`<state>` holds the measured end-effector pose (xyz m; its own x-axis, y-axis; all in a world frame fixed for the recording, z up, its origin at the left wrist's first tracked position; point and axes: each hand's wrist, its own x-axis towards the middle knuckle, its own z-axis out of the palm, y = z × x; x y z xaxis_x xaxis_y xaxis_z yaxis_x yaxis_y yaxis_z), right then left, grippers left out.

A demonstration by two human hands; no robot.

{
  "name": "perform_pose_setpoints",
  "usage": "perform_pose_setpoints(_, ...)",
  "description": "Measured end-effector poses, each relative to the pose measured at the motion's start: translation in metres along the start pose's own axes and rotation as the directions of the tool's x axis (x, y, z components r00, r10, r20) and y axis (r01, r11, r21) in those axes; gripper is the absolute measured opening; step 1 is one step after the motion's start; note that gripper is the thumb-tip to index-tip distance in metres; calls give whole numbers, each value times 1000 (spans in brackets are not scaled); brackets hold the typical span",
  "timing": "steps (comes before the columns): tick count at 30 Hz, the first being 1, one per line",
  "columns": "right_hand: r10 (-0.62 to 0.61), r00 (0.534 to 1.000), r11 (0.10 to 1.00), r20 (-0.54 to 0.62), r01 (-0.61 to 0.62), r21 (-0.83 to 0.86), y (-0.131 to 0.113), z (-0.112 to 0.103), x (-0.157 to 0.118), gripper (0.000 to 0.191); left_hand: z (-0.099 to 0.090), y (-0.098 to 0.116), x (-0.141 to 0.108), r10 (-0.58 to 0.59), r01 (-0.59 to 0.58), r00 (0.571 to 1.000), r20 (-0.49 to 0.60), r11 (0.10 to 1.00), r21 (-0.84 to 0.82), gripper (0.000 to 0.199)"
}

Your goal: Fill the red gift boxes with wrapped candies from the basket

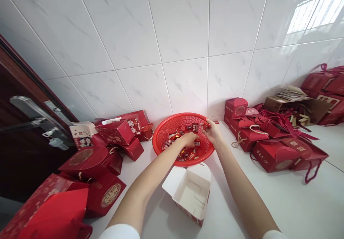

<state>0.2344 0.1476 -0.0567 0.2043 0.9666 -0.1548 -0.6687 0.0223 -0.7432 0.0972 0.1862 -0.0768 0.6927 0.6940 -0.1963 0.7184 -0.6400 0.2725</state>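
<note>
A round red plastic basket (161,122) with perforated sides stands against the tiled wall, holding several wrapped candies (184,154). My left hand (190,139) reaches down among the candies, its fingertips hidden by the hand and wrappers. At the basket's right rim is my right hand (212,131), its fingers curled around a small red-wrapped candy (206,125). Directly in front of the basket, between my forearms, an open box (192,196) shows its white inside, with its flaps folded out and no contents visible.
Red gift boxes (91,163) are piled at the left, beside a dark door with a metal handle (37,111). More red boxes (276,153) with rope handles sit at the right, near a cardboard box (319,110) holding papers and ribbons.
</note>
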Motion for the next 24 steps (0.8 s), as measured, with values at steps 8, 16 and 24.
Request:
perform_pose_setpoints(8,0,1000,1000,-12,0,-14,2,-3,6,16,-8,-14,0,-100,22,955,-281,963,-268,24)
perform_pose_setpoints(16,1,999,997,42,3,-82,5,-4,8,18,-19,-28,3,-258,-356,784,-565,559,-749,45)
perform_pose_setpoints(24,4,994,993,111,9,-120,2,-3,0,24,-19,-17,4,-213,-410,833,-510,380,-829,43)
